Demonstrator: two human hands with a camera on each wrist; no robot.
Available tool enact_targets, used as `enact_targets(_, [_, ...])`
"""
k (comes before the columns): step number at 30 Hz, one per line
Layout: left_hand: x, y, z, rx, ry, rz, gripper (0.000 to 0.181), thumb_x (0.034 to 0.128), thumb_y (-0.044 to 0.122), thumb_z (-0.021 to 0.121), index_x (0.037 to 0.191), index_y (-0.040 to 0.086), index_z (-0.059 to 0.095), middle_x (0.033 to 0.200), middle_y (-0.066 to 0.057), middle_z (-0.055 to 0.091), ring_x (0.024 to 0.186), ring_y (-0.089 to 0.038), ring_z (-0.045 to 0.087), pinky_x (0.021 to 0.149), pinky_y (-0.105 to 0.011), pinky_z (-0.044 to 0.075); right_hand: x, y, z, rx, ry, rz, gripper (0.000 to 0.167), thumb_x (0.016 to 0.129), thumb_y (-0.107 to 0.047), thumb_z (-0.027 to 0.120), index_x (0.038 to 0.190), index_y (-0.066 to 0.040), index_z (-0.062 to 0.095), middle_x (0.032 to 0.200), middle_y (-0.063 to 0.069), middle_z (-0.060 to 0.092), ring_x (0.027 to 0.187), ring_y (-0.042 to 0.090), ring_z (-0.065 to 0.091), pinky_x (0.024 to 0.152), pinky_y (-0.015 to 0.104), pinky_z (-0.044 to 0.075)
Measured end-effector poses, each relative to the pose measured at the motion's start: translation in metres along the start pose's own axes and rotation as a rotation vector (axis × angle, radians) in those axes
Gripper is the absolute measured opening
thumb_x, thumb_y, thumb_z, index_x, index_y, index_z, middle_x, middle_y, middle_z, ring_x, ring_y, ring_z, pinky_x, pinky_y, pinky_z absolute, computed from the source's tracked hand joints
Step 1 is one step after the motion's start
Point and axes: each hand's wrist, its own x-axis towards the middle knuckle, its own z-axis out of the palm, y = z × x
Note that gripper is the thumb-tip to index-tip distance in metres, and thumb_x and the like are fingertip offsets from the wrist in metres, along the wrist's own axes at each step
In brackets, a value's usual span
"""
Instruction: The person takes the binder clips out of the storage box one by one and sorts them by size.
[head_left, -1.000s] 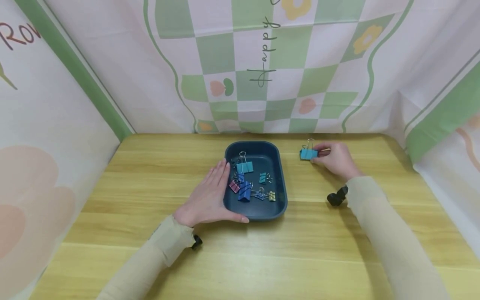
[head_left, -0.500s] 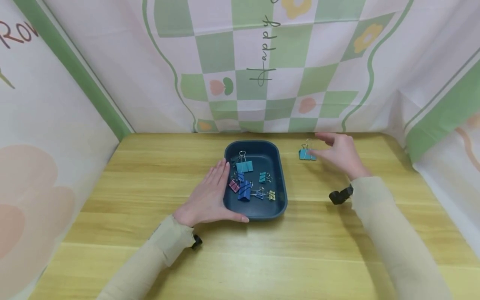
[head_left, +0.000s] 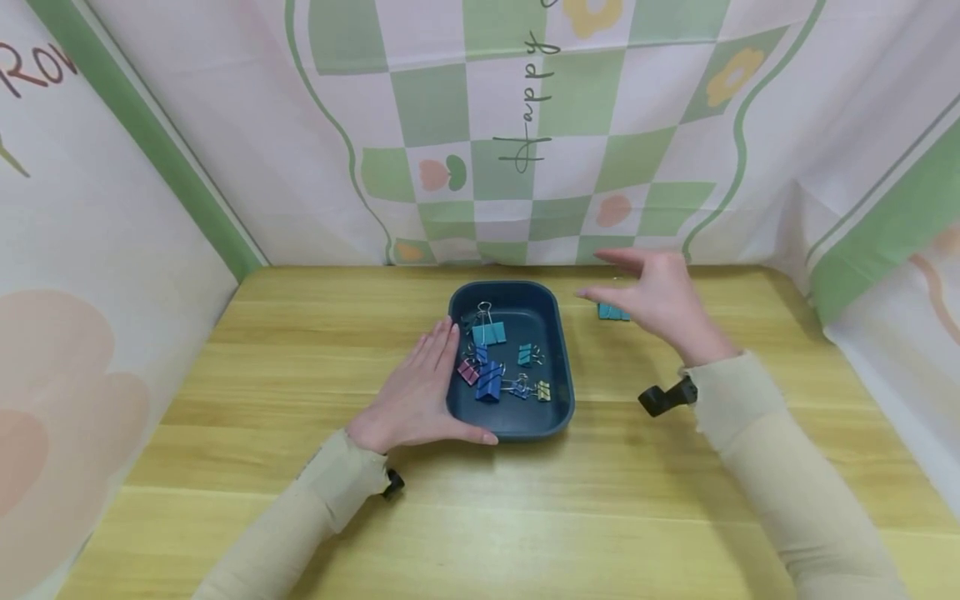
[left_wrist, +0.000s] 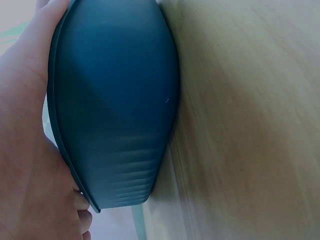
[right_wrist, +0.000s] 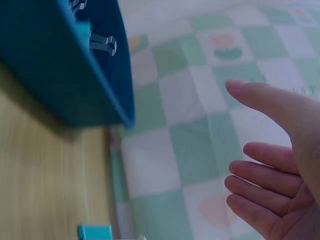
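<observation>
A dark blue tray (head_left: 525, 432) on the wooden table holds several binder clips, among them a teal clip (head_left: 489, 333), a dark blue clip (head_left: 489, 382) and a yellow clip (head_left: 543, 391). The left hand (head_left: 420, 396) rests along the tray's left side with fingers straight and thumb at the near rim. Right of the tray, the right hand (head_left: 660, 300) is raised with thumb and fingers spread, holding nothing. Partly hidden beneath it, another teal clip (head_left: 613, 312) stands on the table; the right wrist view shows this clip (right_wrist: 95, 232) at the bottom edge.
The wooden table (head_left: 570, 525) reaches back to a hanging cloth (head_left: 502, 108) with green and white checks. More pale cloth hangs at the left and right sides.
The right hand has let go of the teal clip, spread its thumb and fingers, and moved up and slightly left over it. The left hand and tray have stayed in place.
</observation>
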Motion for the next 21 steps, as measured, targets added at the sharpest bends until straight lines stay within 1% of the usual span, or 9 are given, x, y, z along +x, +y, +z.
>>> enact_targets(2, [0.000,0.000,0.000,0.001,0.004,0.001,0.155,0.0560,0.105,0.045,0.162,0.003,-0.001,0.169,-0.013,-0.008,0.153,-0.019,-0.010,0.122,-0.035,0.002,-0.003,-0.008,0.004,0.024,-0.010,-0.009,0.078,0.076,-0.054,0.087,0.135,-0.008,0.067,0.134,0.011,0.065,0.129,0.034,0.056,0.105,0.052,0.046])
enact_targets(5, [0.000,0.000,0.000,-0.003,0.007,0.001,0.155,0.0561,0.105,0.045,0.162,0.002,0.001,0.169,-0.013,-0.007,0.153,-0.019,-0.010,0.122,-0.036,0.003,-0.008,-0.016,0.012,0.043,-0.028,-0.023,0.079,0.075,-0.057,0.086,0.134,-0.009,0.067,0.135,0.012,0.064,0.128,0.034,0.057,0.104,0.052,0.047])
enact_targets(9, [0.000,0.000,0.000,-0.007,0.009,0.001,0.155,0.0562,0.105,0.045,0.162,0.002,0.002,0.169,-0.014,-0.006,0.153,-0.019,-0.009,0.122,-0.036,0.003,-0.014,-0.024,0.023,0.037,-0.047,-0.041,0.078,0.073,-0.064,0.084,0.132,-0.014,0.069,0.134,0.007,0.066,0.124,0.032,0.060,0.101,0.051,0.050])
enact_targets(12, [0.000,0.000,-0.001,-0.005,0.009,0.001,0.154,0.0562,0.105,0.045,0.162,0.001,0.002,0.169,-0.014,-0.006,0.153,-0.019,-0.009,0.122,-0.036,0.003,-0.019,-0.028,0.032,0.049,-0.066,-0.048,0.076,0.073,-0.063,0.085,0.131,-0.016,0.070,0.132,0.006,0.067,0.123,0.031,0.061,0.100,0.049,0.051])
enact_targets(18, [0.000,0.001,-0.001,-0.001,0.003,-0.001,0.154,0.0570,0.105,0.044,0.163,0.002,0.002,0.169,-0.014,-0.005,0.153,-0.019,-0.010,0.122,-0.036,0.003,-0.031,-0.035,0.054,0.101,-0.140,-0.080,0.073,0.075,-0.056,0.087,0.130,-0.010,0.070,0.130,0.010,0.067,0.121,0.032,0.063,0.099,0.048,0.052])
enact_targets(21, [0.000,0.001,-0.001,0.002,0.000,-0.001,0.153,0.0574,0.105,0.043,0.163,0.003,0.000,0.169,-0.014,-0.005,0.153,-0.019,-0.010,0.122,-0.037,0.003,-0.036,-0.037,0.066,0.096,-0.172,-0.113,0.071,0.077,-0.052,0.087,0.129,-0.008,0.070,0.128,0.013,0.068,0.117,0.034,0.065,0.096,0.050,0.054])
